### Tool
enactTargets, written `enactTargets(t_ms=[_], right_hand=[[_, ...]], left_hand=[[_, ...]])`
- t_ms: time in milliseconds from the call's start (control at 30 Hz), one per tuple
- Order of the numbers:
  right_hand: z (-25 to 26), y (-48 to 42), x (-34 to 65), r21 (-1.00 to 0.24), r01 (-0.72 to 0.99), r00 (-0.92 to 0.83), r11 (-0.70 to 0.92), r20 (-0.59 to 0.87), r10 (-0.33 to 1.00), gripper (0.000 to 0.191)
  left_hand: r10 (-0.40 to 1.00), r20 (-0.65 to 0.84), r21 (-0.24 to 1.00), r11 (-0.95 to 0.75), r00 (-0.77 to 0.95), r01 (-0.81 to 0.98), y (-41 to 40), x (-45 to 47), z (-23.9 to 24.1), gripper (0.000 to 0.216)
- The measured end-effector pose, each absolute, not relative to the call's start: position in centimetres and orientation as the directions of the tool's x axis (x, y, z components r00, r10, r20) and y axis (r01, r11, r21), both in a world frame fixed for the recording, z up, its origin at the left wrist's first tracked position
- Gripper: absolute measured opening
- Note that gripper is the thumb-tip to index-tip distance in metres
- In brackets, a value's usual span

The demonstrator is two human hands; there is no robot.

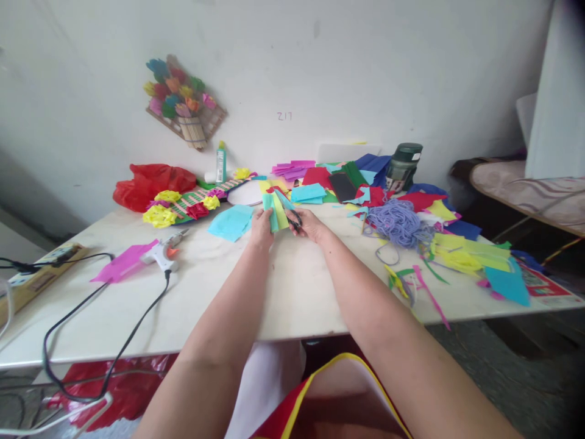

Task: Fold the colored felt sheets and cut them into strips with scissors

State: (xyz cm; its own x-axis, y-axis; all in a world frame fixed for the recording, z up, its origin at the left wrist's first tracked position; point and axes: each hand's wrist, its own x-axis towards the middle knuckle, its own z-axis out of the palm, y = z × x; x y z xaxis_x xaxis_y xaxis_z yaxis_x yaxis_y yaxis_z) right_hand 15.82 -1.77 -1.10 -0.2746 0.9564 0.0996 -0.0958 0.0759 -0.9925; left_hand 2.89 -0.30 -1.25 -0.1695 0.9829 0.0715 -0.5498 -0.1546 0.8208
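Observation:
Over the middle of the white table (pixel 292 286), my left hand (pixel 262 227) is closed on a folded piece of turquoise and yellow-green paper (pixel 275 214). My right hand (pixel 307 224) grips a pair of scissors (pixel 294 218) by dark handles. Its blades lie beside the paper, partly hidden, so I cannot tell whether they touch it. A loose sheet of light blue paper (pixel 231 222) rests just left of my left hand. Behind both hands sits a small stack of blue paper (pixel 309 194).
At left are a glue gun (pixel 163 255) with its cord, pink paper (pixel 125 262) and a power strip (pixel 43 274). Paper flowers decorate a green piece (pixel 192 204) behind. To the right lie tangled purple yarn (pixel 397 222), a dark bottle (pixel 404 166) and coloured paper scraps (pixel 470 253).

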Motion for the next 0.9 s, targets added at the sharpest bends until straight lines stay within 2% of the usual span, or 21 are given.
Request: enactTargets(t_ms=[900], right_hand=[[-0.92,-1.99,15.53,-0.992,-0.091,-0.267,0.092,0.113,0.957,0.036]], left_hand=[[0.984,0.084,0.811,-0.161,-0.159,-0.562,-0.15,2.90,-1.50,0.009]])
